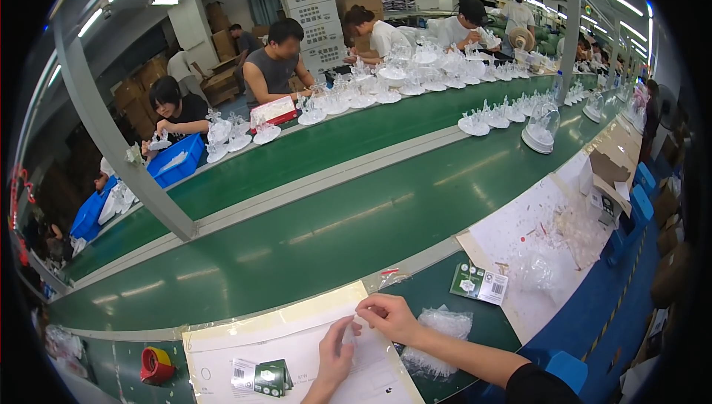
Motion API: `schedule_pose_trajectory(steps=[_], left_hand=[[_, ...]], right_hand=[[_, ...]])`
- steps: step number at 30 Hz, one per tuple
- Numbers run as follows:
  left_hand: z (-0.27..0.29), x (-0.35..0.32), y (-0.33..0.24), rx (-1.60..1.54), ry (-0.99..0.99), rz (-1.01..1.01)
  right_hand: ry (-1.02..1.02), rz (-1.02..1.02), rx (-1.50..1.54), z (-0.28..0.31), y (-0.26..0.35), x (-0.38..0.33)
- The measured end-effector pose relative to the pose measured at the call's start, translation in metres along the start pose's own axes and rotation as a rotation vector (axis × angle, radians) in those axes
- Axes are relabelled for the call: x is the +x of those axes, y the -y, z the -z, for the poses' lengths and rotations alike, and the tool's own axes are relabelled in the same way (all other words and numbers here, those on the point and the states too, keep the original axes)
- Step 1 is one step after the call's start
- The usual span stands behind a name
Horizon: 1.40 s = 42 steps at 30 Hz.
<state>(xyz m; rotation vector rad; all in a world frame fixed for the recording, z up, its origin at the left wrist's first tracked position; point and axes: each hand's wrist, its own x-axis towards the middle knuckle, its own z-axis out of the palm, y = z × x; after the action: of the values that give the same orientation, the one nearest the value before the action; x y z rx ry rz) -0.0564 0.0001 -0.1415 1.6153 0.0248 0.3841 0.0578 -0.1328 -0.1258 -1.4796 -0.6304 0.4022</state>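
Over a white paper-covered board point(297, 332), my two hands meet with their fingertips close together. The right hand point(387, 316) comes in from the right, thumb and fingers pinched on something too small and pale to name. Just below and left of it, my left hand point(337, 352) has its fingers curled around something thin and clear that I cannot make out. Beside my right forearm lies a clear bag of thin white strips point(443, 333). A small stack of green-and-white printed cards point(273, 376) rests on the board left of my left hand.
A red-and-yellow tape roll point(156, 365) stands at the left. More green-and-white cards point(478, 283) lie at right, beside a littered white board point(545, 248). Beyond runs a green conveyor point(319, 215) carrying a clear dome point(542, 128). Across it, people work behind rows of clear ornaments point(415, 70).
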Motion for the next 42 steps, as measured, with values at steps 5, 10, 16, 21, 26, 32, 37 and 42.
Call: schedule_pose_trajectory(steps=[5,10,16,21,26,32,37,42], left_hand=[[0.004,-0.003,0.001,0.021,-0.026,0.037],[0.001,-0.003,-0.003,-0.005,-0.044,0.059],[0.004,-0.004,-0.001,0.034,-0.051,0.068],[0.003,-0.001,-0.011,0.164,-0.046,0.05],[0.004,-0.001,-0.001,0.133,-0.047,-0.025],[0.002,-0.002,-0.006,0.004,-0.025,0.056],[0.004,-0.001,-0.007,0.045,-0.029,0.055],[0.005,-0.003,-0.002,0.082,-0.021,0.05]], right_hand=[[0.064,0.068,-0.116,-0.001,0.008,0.001],[0.094,0.045,-0.105,-0.001,0.006,0.0],[0.123,0.031,-0.087,-0.001,0.007,0.001],[0.122,0.028,-0.08,-0.002,0.009,0.0],[0.115,0.032,-0.074,-0.002,0.006,-0.001],[0.065,0.01,-0.111,0.001,0.006,0.0],[0.107,0.008,-0.018,0.001,0.007,-0.001],[0.141,0.034,-0.025,0.001,0.003,-0.002]])
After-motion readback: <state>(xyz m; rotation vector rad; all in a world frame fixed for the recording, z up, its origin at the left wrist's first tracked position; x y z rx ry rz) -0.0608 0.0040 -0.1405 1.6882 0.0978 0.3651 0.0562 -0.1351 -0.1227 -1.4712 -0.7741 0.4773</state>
